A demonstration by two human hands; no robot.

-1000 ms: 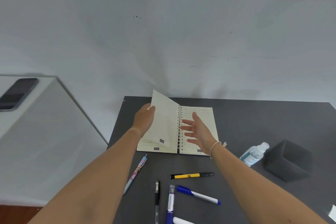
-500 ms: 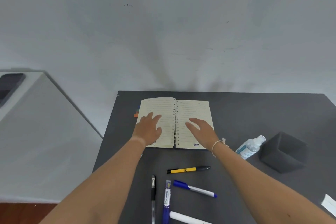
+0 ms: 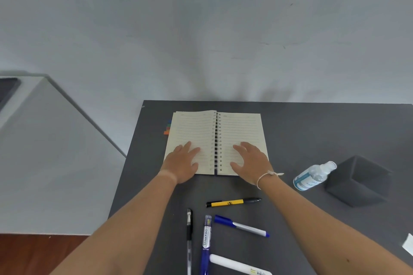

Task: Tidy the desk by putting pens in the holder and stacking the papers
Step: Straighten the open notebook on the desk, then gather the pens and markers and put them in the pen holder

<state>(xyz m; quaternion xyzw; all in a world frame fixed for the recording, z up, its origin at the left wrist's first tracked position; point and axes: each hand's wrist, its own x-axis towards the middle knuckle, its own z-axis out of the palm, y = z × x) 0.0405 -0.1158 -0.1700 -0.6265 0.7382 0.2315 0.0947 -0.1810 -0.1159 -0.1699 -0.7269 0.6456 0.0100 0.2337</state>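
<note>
A spiral notebook (image 3: 240, 128) lies open and flat near the far edge of the dark desk (image 3: 312, 131). My left hand (image 3: 183, 162) rests palm down on its left page, my right hand (image 3: 251, 162) on its right page, fingers spread. In front of the notebook lie several pens: a yellow and black marker (image 3: 232, 202), a blue-capped pen (image 3: 242, 226), a black pen (image 3: 189, 230), a blue TANKPRO pen (image 3: 206, 239) and a white marker (image 3: 237, 265). The dark square pen holder (image 3: 359, 179) stands at the right, with nothing visible in it.
A small clear bottle (image 3: 312, 176) lies on its side beside the holder. A white slip of paper (image 3: 408, 244) shows at the right edge. Coloured tabs (image 3: 167, 128) stick out left of the notebook. A grey cabinet (image 3: 51, 152) with a dark device (image 3: 7, 91) stands to the left.
The page my left hand held up has been laid flat. Both hands have come down onto the open pages. The view has shifted, so the pen with the patterned barrel is now hidden.
</note>
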